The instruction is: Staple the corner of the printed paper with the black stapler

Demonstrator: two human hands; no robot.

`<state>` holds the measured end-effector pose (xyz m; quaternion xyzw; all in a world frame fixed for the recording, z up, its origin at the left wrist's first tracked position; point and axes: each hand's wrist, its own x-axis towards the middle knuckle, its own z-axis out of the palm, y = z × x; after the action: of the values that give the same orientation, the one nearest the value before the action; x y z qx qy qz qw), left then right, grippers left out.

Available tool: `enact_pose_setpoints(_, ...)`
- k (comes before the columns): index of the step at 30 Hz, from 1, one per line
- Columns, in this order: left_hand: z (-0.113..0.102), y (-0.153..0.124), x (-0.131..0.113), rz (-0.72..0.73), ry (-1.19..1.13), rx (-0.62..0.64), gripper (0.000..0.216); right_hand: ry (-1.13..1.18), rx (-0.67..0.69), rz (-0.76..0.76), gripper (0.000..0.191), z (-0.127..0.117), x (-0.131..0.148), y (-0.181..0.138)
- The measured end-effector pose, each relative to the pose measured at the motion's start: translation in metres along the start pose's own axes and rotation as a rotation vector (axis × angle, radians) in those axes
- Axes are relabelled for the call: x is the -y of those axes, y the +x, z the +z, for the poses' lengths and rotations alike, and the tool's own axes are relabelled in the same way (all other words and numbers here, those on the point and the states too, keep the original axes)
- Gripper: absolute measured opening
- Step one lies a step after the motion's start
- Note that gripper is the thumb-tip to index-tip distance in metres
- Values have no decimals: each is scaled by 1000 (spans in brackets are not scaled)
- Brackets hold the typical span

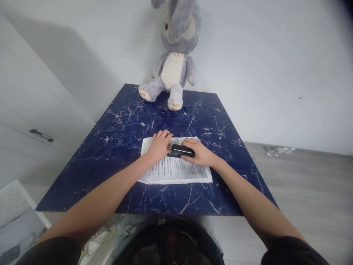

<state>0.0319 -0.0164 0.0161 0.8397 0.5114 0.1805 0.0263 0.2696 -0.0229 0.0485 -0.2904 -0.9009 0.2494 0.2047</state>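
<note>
A printed paper sheet (179, 172) lies flat on the dark blue marbled table (116, 176). On its far part rests a black stapler (180, 151). My left hand (158, 145) lies flat on the sheet's left side, fingers stretched out and touching the stapler's left end. My right hand (199, 152) rests on the stapler's right end, fingers curled around it.
A grey plush rabbit (173, 55) sits at the table's far edge against the white wall. A small light scrap (142, 124) lies on the table left of centre. A white cabinet with a dark handle (41, 135) stands at left. Grey floor at right holds a clear wrapper (278, 150).
</note>
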Motion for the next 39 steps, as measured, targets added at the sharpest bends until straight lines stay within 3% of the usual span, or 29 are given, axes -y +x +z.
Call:
enact_pose_setpoints(3,0,2,-2,6,28,42,22,-9,-200,117,20,-13,-1,-8)
enact_pose_setpoints(7,-5,1,-2,13,30,55,15,-84,-716,365,26,-35,-13,-21)
enact_pose_setpoints(9,-6,0,-3,33,13,65,15,-126,-806,399,27,-41,-19,-25)
enact_pose_setpoints(14,-4,2,-2,76,-40,40,29,-202,-642,435,23,-47,-18,-28)
enact_pose_setpoints(18,0,5,6,101,-138,-64,37,-234,-509,549,37,-53,-11,-30)
enact_pose_setpoints(24,2,10,18,82,-260,-168,20,-342,-261,693,41,-60,-9,-39)
enact_pose_setpoints(29,1,12,18,22,-205,-138,23,-312,18,598,39,-59,-1,-42)
enact_pose_setpoints(33,-3,13,17,-17,-135,-71,27,-314,142,538,34,-53,5,-41)
enact_pose_setpoints(36,-4,15,19,-46,-126,-4,28,-292,172,510,33,-51,9,-41)
enact_pose_setpoints(39,-4,16,21,-74,-133,42,27,-286,118,492,34,-50,14,-42)
